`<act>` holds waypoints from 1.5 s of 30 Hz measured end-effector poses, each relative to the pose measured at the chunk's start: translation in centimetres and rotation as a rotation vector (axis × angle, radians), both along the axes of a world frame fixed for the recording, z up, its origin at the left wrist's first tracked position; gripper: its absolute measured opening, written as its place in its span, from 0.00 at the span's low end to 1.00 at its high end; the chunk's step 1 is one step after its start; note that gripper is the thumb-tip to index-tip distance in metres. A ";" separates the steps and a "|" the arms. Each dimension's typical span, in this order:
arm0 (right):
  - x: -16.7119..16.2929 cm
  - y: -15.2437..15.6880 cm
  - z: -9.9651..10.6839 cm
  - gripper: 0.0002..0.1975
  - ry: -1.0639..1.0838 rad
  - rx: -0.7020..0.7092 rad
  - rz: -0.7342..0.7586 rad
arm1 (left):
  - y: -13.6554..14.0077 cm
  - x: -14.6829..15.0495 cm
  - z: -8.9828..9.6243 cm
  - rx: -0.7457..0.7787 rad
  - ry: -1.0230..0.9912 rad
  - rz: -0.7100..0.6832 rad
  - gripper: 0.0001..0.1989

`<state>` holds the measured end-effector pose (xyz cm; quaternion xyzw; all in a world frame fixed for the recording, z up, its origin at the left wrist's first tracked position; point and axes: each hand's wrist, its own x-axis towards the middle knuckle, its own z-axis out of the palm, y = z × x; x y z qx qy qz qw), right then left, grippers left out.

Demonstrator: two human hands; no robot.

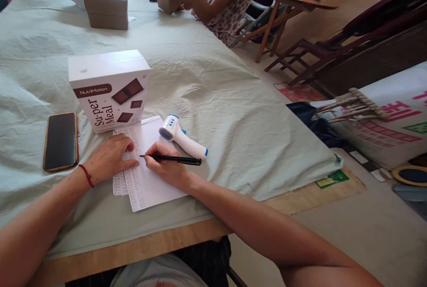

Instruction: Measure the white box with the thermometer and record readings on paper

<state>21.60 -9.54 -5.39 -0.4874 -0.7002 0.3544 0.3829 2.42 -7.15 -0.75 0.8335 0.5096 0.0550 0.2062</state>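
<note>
Creased green cloth point(213, 78) over wooden table point(147, 245); paper point(160, 185) atop; dark chair point(328, 51) beyond.

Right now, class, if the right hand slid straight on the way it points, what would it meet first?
The right hand, its black pen leading, would probably meet the left hand first, near the thumb; the exact gap is unclear.

Black pen point(182, 160) in right hand point(169, 168)
</note>
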 end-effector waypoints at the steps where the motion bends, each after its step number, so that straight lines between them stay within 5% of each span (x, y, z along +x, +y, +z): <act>1: 0.0 0.0 0.0 0.04 0.009 -0.002 -0.006 | 0.0 0.0 0.0 -0.006 0.007 0.000 0.13; 45: 0.1 0.2 0.0 0.05 -0.008 -0.041 -0.042 | 0.0 0.1 0.1 -0.017 0.016 -0.005 0.14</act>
